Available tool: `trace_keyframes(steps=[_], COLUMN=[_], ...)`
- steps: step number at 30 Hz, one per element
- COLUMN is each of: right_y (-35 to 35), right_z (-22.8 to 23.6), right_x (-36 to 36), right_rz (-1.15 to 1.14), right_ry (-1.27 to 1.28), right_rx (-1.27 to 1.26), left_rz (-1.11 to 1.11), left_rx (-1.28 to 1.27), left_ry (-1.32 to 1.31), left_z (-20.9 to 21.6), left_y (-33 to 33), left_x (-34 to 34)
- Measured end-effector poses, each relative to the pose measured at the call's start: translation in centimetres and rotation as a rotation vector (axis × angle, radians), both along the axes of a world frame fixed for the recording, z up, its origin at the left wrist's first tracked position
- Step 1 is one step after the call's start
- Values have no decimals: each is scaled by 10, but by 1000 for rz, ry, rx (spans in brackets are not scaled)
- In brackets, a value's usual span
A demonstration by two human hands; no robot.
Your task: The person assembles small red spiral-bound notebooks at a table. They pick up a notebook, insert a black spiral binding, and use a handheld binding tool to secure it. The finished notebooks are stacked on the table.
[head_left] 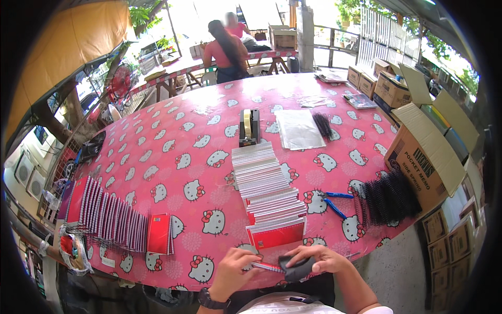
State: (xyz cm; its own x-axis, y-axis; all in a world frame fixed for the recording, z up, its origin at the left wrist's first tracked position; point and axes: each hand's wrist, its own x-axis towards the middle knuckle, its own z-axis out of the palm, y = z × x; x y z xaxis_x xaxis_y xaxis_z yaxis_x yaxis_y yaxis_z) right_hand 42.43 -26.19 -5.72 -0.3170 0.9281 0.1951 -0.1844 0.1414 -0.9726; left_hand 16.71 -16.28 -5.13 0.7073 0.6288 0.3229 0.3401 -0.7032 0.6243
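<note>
Close to my body at the table's front edge, my left hand (234, 269) pinches a small red notebook (267, 266), which is seen nearly edge-on. A dark grey object, perhaps a folded cloth or pad, (299, 270) is gripped in my right hand (317, 257) and meets the notebook's right end. Just beyond my hands, a red-covered notebook (277, 234) leans at the front of a long row of notebooks (264, 175) with their page edges up. Blue-handled pliers (334, 208) lie right of that row, beside a heap of black spiral coils (389, 199).
Spiral-bound notebooks (112, 220) line the left side, with a red notebook (158, 234) at their end. Farther back are a tape dispenser (249, 127), clear plastic sleeves (299, 129) and thin black coils (323, 126). Open cardboard boxes (426, 152) flank the right edge. Two people (226, 52) are at another table.
</note>
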Motion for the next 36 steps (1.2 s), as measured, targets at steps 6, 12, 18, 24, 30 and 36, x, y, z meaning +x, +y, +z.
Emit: trace_keyframes(steps=[6,12,18,24,30,36], right_y=[6,17,22,21,17,14], right_z=[-1,-1,-2,-3,-7,-10], right_x=[-10,-8,-5,-12,-13,-12], right_rz=[-112,-127,-32,-19,-25,-19], right_ry=[-332,-647,-378,-267,-91,-138], right_rx=[7,-164,-137,-168,82,58], left_rz=[124,124,65,104,127,156], left_rx=[-326,-326,-461,-488,-396,-471], left_ry=[-81,-195,-313,-298,-297,-304], left_z=[-10,-17,-36,-29,-29,-26], left_y=[8,4,9,6,6,3], left_x=[-19,-11,-10,-5,-4,1])
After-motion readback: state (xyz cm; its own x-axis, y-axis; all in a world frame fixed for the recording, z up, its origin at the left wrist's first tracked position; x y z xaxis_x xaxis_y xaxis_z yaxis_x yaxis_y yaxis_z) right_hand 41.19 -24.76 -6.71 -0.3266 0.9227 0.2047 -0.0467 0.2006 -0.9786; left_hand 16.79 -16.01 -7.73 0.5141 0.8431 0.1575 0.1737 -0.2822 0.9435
